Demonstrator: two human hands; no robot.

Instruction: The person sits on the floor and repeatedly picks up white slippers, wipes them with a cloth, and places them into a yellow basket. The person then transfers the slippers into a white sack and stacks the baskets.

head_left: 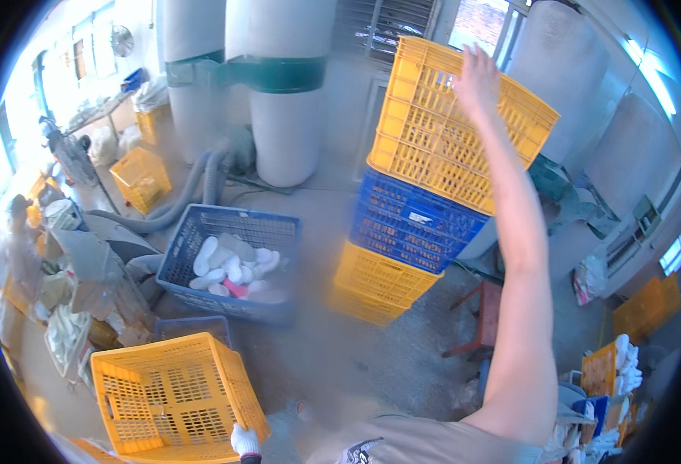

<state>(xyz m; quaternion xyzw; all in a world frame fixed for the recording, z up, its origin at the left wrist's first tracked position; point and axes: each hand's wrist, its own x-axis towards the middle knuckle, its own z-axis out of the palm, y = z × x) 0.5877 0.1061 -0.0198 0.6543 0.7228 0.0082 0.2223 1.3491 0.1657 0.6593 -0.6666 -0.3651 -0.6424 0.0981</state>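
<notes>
My left hand, in a white glove, is closed on the near right rim of an empty-looking yellow plastic crate at the lower left. The crate is tilted with its inside toward me. My bare right hand reaches up to the top rim of another yellow crate. Its fingers are stretched out against that crate's upper side, not visibly wrapped round it. This crate tops a tall stack, above a blue crate and lower yellow crates.
A dark blue crate on the floor holds several white shoe-shaped pieces and a pink one. A grey hose curves behind it. A reddish stool stands right of the stack. Bags and scraps are heaped at left.
</notes>
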